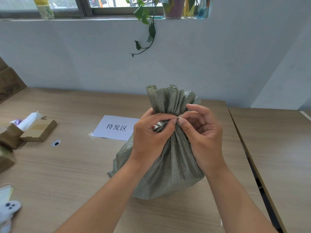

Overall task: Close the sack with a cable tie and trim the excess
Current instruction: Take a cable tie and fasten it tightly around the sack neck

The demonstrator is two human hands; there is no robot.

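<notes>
A grey-green woven sack (170, 167) stands upright on the wooden table (67, 165), its mouth gathered into a pleated ruffle at the top. A thin pale cable tie (179, 118) runs round the gathered neck. My left hand (151, 137) grips the neck from the left, with its thumb and forefinger pinching at the tie. My right hand (200, 130) pinches the tie's small head from the right, thumb and forefinger tips pressed on it. Most of the tie is hidden by my fingers and the folds.
A white paper sheet (116, 127) with printed characters lies behind the sack. Open cardboard boxes (39, 130) sit at the left edge, near a small round cap (55, 143). A grey soft toy (10, 207) lies at bottom left. A second table (277, 148) adjoins on the right.
</notes>
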